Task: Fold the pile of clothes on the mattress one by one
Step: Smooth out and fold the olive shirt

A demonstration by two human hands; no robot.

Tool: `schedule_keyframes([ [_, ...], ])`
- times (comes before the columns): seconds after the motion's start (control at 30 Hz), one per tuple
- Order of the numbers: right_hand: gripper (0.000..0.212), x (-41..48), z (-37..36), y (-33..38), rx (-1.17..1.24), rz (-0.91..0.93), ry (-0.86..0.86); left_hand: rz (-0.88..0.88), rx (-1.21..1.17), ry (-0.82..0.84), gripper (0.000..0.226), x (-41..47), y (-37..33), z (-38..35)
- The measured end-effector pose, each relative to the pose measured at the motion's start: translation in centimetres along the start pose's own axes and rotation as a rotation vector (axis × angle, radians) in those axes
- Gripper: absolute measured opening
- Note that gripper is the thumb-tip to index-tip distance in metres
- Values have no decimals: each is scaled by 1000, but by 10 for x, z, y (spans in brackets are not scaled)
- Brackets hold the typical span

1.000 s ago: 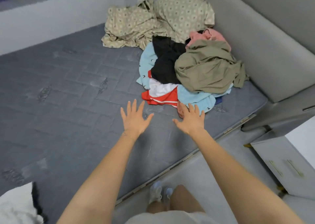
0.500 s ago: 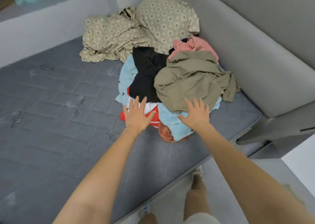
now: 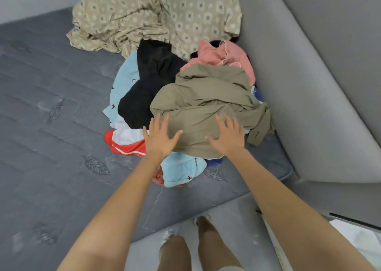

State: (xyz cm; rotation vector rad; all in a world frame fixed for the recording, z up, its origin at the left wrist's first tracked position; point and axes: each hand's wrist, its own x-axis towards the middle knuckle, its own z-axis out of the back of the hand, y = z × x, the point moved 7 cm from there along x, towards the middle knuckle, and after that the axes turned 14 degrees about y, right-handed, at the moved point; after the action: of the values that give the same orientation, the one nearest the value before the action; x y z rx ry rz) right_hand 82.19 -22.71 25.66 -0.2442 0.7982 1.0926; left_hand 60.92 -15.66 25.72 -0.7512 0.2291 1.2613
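Note:
A pile of clothes lies on the grey mattress (image 3: pixel 51 142) by the padded wall. An olive-green garment (image 3: pixel 206 97) is on top. Beside and beneath it are a black garment (image 3: pixel 148 80), a pink one (image 3: pixel 222 52), a light blue one (image 3: pixel 181 169) and a red-and-white one (image 3: pixel 125 140). My left hand (image 3: pixel 159 138) and my right hand (image 3: pixel 228 136) are both spread with straight fingers over the near edge of the olive garment. Whether they touch the cloth I cannot tell.
A crumpled beige patterned sheet (image 3: pixel 144 14) and a matching pillow (image 3: pixel 206 10) lie behind the pile. A grey padded headboard (image 3: pixel 309 85) bounds the mattress on the right. My legs (image 3: pixel 195 248) stand on the floor at the mattress's near edge.
I have stepped closer to the pile. Both hands moved forward from the bare mattress, past the blue and red garments, onto the near edge of the olive garment.

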Motion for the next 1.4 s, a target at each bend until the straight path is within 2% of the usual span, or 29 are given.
schedule_keyframes([
  [0.27,90,76,-8,-40,47,-7,20,65,-73,45,82,81,8,-37],
  [0.47,112,143,-8,-50,44,37,-75,121,-360,-65,111,148,30,-55],
  [0.6,129,187,-14,-52,88,38,-48,125,-349,-94,127,182,47,-64],
  [0.67,132,203,-26,-52,139,34,-12,147,-315,-42,124,194,52,-77],
  [0.7,131,209,-34,-51,155,40,3,150,-328,-34,115,198,53,-84],
  [0.8,118,212,-49,-47,134,51,-4,76,-423,-134,65,194,51,-90],
  [0.9,79,201,-44,-43,247,94,-75,13,-433,-209,35,177,45,-85],
  [0.97,52,187,-37,-37,318,102,-87,-4,-484,-232,34,161,43,-77],
  [1.1,34,150,-19,-5,363,169,-48,-45,-627,-278,29,120,39,-53],
  [1.27,30,94,7,51,339,247,-64,-103,-670,-368,32,64,43,-1],
  [1.4,30,51,17,100,334,299,-62,-46,-706,-438,30,14,74,37],
])
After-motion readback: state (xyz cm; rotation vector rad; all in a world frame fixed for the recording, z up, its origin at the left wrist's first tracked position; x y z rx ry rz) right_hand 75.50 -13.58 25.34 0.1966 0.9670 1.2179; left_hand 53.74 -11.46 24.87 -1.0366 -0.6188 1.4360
